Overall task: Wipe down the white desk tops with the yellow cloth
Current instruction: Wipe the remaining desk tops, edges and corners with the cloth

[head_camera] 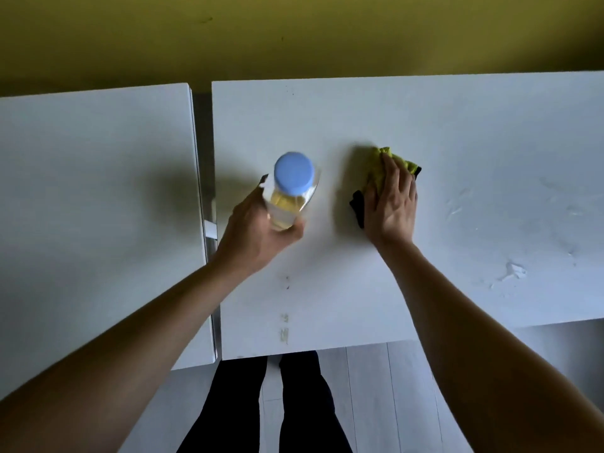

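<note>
I see open surface across the right part of the right-hand white desk top [490, 142], streaked wet. The clear blue-capped bottle of yellow liquid [289, 191], gripped in the left hand [258, 237], blocks its left side, beside the narrow gap [204, 158] before the left-hand white desk top [98, 191].

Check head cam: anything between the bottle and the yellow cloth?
Nothing. Head view shows only bare white desk top between the bottle and the yellow cloth.

desk tops [457, 132] – white | cloth [380, 168] – yellow-green, black edging | bottle [287, 197] – clear, pale yellow liquid, light blue cap [294, 174] | far wall [294, 34] – mustard yellow | trousers [235, 403] – black
</note>
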A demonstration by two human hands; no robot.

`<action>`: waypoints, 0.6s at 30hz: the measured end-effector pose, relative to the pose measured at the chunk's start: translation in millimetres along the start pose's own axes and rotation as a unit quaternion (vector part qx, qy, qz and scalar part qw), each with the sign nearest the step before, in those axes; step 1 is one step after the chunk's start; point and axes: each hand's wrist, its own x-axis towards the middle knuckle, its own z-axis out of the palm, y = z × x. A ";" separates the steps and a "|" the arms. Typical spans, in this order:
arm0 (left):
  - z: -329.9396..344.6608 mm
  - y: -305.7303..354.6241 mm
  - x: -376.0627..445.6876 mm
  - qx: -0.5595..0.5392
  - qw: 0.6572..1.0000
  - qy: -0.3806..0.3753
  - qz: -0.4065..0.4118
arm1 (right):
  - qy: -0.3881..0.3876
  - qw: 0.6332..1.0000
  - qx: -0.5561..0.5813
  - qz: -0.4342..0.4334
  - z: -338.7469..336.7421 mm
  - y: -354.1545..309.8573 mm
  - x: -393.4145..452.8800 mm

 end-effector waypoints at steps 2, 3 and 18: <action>-5.4 -7.9 -27.4 0.002 1.000 -0.004 -0.015 | -0.013 1.000 0.001 0.010 1.8 -8.4 10.0; -7.0 -10.0 -39.7 -0.004 0.999 -0.010 -0.030 | -0.019 1.000 0.000 -0.001 3.4 -14.2 12.0; -8.1 -53.9 -73.1 0.205 0.975 0.000 0.087 | -0.121 0.974 0.037 -0.189 18.2 -29.2 24.8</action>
